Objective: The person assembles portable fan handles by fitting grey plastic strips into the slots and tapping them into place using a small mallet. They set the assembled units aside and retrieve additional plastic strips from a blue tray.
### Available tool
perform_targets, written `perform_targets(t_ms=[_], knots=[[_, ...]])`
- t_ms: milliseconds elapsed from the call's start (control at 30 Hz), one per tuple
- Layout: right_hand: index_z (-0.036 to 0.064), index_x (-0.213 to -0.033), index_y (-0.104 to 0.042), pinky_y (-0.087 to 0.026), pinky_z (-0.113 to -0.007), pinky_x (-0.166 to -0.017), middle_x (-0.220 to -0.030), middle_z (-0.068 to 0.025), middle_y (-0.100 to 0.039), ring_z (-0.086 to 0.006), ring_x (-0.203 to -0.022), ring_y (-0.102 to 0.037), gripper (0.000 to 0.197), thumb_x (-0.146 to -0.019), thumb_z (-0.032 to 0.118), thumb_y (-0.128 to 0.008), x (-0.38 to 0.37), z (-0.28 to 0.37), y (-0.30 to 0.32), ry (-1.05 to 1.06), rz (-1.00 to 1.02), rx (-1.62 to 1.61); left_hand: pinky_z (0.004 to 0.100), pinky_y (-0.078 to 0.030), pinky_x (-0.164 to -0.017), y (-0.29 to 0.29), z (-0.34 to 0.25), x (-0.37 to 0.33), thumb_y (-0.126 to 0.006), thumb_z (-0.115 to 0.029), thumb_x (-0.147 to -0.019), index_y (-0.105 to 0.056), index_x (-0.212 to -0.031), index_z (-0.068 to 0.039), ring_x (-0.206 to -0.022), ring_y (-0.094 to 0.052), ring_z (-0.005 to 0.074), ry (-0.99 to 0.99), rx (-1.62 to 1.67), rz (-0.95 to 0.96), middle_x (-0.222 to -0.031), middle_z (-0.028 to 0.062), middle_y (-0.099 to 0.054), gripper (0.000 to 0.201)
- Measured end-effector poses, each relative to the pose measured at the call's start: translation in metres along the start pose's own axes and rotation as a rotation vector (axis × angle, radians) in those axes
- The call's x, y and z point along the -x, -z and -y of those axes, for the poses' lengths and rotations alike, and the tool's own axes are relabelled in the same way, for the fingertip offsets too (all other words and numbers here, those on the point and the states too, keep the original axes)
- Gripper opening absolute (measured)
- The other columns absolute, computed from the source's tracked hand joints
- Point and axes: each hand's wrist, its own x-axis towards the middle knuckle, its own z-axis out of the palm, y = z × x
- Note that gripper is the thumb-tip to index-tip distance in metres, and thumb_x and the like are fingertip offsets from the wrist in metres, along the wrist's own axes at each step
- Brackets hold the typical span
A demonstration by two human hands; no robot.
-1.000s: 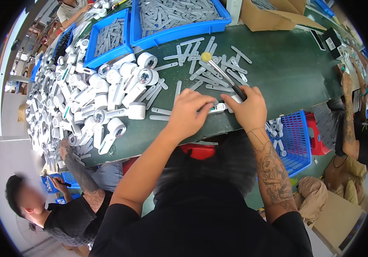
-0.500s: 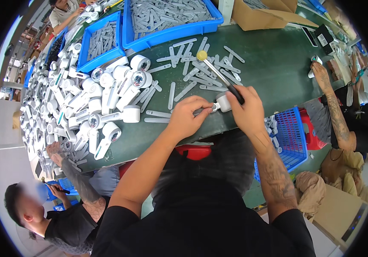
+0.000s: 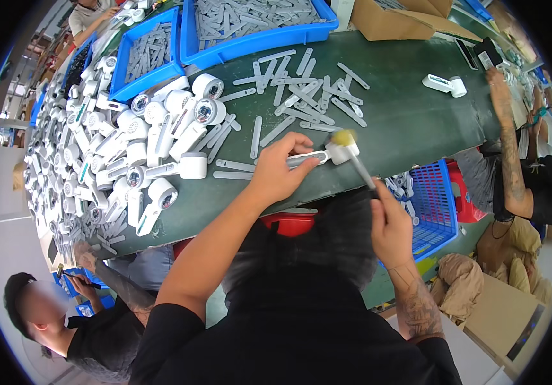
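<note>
My left hand is closed round the handle of a white handheld device with a round head, held low over the near edge of the green table. In my right hand is the black grip of a small mallet with a metal shaft and a yellow head. Blurred by motion, the yellow head overlaps the device's round head; whether they touch I cannot tell. Loose grey strips lie scattered just beyond my hands.
Many similar white devices are heaped on the table's left. Blue trays of grey strips stand behind. One device lies at the right near a co-worker's arm. A blue basket sits below. Another co-worker is at left.
My right hand has moved down and right, swinging the mallet's head down to the device. The right co-worker's hand has left a white device on the table.
</note>
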Motion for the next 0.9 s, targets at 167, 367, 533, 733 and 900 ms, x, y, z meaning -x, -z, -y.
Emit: perform_targets(t_ms=[167,367,533,733,900], knots=[[0.0128,-0.144,-0.069,-0.06,-0.044,-0.08,-0.11,-0.0221,-0.076,-0.0411,-0.094,-0.075,0.035,-0.109,0.018,-0.063,-0.022,0.008,0.017,-0.078,0.201,0.143,0.0401,-0.056,-0.09,0.003,0.003,0.002,-0.088,-0.02,-0.089,-0.07,-0.123,-0.006,-0.101,-0.075,0.0287,-0.073,-0.024,-0.008,-0.106,0.0107,-0.078,0.041],[-0.002,-0.145,-0.065,-0.057,-0.037,-0.097,-0.134,-0.0216,-0.074,-0.0372,-0.114,-0.076,0.038,-0.109,0.011,-0.061,-0.023,0.044,0.036,0.09,-0.013,-0.097,0.0424,-0.047,-0.096,0.04,0.013,0.014,-0.09,-0.024,-0.086,-0.077,-0.107,-0.008,-0.106,-0.068,0.0284,-0.311,-0.429,0.016,-0.104,0.0058,-0.077,0.03],[0.0162,-0.146,-0.068,-0.059,-0.045,-0.072,-0.099,-0.017,-0.074,-0.039,-0.084,-0.072,0.039,-0.107,0.015,-0.066,-0.012,0.015,-0.006,0.037,0.267,0.136,0.0427,-0.048,-0.093,0.034,0.013,0.009,-0.088,-0.022,-0.086,-0.075,-0.101,-0.007,-0.102,-0.067,0.0303,-0.331,-0.341,0.05,-0.099,0.0065,-0.075,0.026],[0.0181,-0.146,-0.067,-0.057,-0.048,-0.066,-0.092,-0.0156,-0.073,-0.0391,-0.077,-0.071,0.039,-0.107,0.019,-0.066,-0.005,0.012,-0.003,0.056,0.227,0.172,0.0436,-0.048,-0.094,0.032,0.012,0.012,-0.088,-0.024,-0.086,-0.074,-0.097,-0.007,-0.102,-0.067,0.0309,-0.306,-0.288,0.042,-0.098,0.007,-0.074,0.025],[0.0186,-0.146,-0.068,-0.057,-0.048,-0.066,-0.091,-0.0149,-0.073,-0.039,-0.075,-0.071,0.039,-0.107,0.019,-0.066,-0.022,0.033,0.004,0.09,0.238,0.25,0.044,-0.049,-0.096,0.031,0.021,0.017,-0.092,-0.021,-0.081,-0.068,-0.12,-0.011,-0.1,-0.069,0.03,-0.294,-0.274,-0.008,-0.097,0.0051,-0.074,0.047]])
